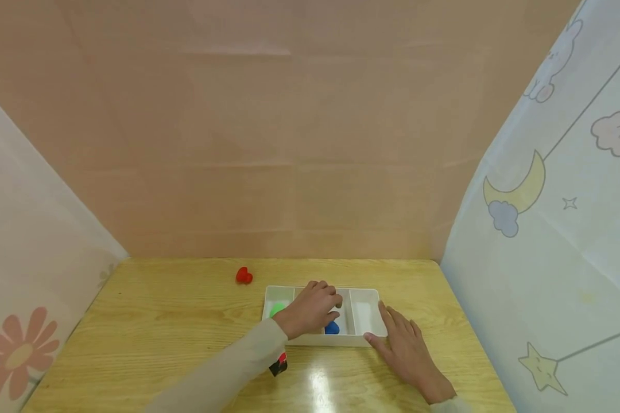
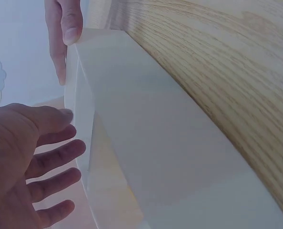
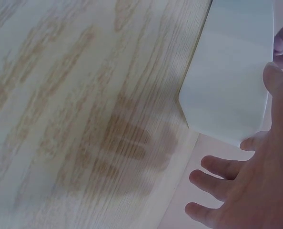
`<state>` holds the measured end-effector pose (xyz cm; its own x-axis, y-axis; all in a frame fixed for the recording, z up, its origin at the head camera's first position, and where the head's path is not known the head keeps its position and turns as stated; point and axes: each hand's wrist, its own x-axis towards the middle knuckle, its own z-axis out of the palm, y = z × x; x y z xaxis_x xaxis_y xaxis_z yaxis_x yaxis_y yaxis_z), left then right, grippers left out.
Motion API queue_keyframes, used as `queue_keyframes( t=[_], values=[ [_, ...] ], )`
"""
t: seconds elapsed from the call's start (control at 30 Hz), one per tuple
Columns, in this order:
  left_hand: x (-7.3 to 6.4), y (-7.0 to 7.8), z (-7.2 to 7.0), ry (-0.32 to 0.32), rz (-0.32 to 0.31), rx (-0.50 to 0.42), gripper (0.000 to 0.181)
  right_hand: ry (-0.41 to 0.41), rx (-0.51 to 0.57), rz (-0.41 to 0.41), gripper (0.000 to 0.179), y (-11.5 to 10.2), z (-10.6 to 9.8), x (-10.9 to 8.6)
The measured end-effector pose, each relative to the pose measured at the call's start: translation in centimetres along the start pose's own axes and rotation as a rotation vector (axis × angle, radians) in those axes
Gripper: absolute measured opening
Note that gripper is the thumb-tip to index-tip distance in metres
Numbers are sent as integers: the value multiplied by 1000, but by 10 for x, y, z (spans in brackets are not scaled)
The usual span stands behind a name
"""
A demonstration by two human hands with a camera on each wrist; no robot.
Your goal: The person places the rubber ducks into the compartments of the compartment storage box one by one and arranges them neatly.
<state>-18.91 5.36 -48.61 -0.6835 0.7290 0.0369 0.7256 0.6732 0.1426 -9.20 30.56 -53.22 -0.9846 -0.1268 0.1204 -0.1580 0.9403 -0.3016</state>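
My left hand (image 1: 312,308) reaches over a white divided tray (image 1: 336,341), its fingers loosely bent. In the left wrist view that hand (image 2: 32,157) has its fingers spread and nothing between them. Just below its thumb a small blue piece (image 1: 332,328) lies in a middle compartment. A light green piece (image 1: 276,310) is in the leftmost compartment, partly hidden by the left wrist. My right hand (image 1: 405,350) touches the tray's front right corner, thumb at the front rim and forefinger along the right side. Its other fingers (image 3: 217,183) stretch out past the tray's end.
A red heart-shaped piece (image 1: 244,276) lies on the wooden table (image 1: 160,321), behind and left of the tray. The rightmost compartment (image 1: 368,315) shows its bare white floor. A tan cloth (image 1: 289,143) hangs behind the table, with printed cloths (image 1: 558,258) at the sides.
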Motion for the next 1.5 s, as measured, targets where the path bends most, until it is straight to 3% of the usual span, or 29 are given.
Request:
queue_keyframes(
  t=[0.17,0.37,0.5,0.7,0.9,1.1,1.37,1.5],
  values=[
    [-2,1,-1,-50,30,61,14,5,13,-3,80,0,0,1],
    [-1,7,-1,-97,22,109,14,-3,20,3,80,0,2,1],
    [3,10,5,-73,8,167,5,-1,22,1,80,0,2,2],
    [6,9,13,36,15,280,20,-5,21,-6,81,-2,2,1],
    [10,1,12,133,18,311,23,2,14,-4,81,-2,-1,1],
    [9,5,10,68,-26,256,30,7,2,-7,80,-2,-3,1],
    [9,12,26,70,-4,342,26,7,4,-11,80,-1,-1,0],
    [8,13,31,51,5,340,30,5,6,-6,79,-1,-1,-1]
  ],
)
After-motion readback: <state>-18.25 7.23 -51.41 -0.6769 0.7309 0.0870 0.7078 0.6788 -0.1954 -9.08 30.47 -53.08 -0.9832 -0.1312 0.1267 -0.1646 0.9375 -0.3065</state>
